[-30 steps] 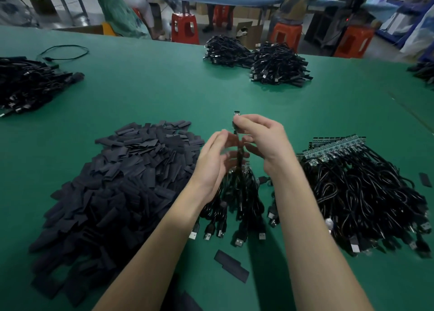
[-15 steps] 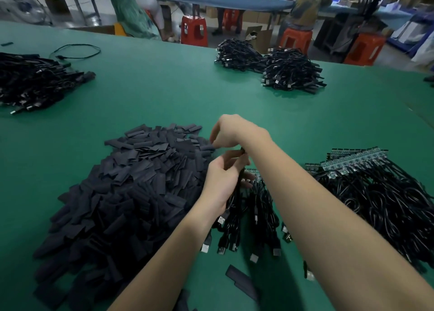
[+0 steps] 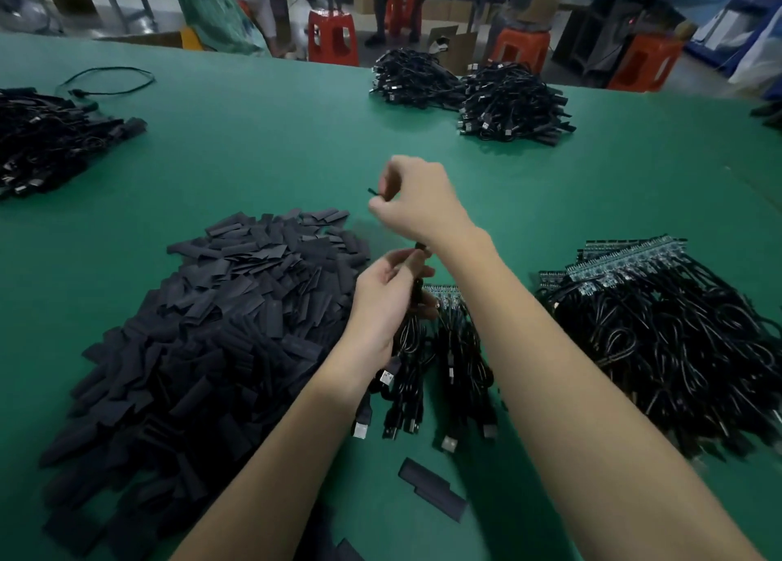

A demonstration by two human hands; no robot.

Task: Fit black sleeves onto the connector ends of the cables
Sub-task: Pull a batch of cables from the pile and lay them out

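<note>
While the left hand (image 3: 387,302) grips a cable (image 3: 417,294), the right hand (image 3: 417,200) pinches a sleeve (image 3: 374,192).

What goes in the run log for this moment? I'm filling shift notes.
stage: sleeving | left hand: grips cable | right hand: pinches black sleeve | sleeve pile: left of hands

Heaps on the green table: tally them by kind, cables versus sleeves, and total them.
Cable heaps: 5: far left, two at the far edge, right, and the bundle under the hands.
Sleeve heaps: 1.
Total: 6. A dark shape at the far right edge is too cropped to count.
</note>
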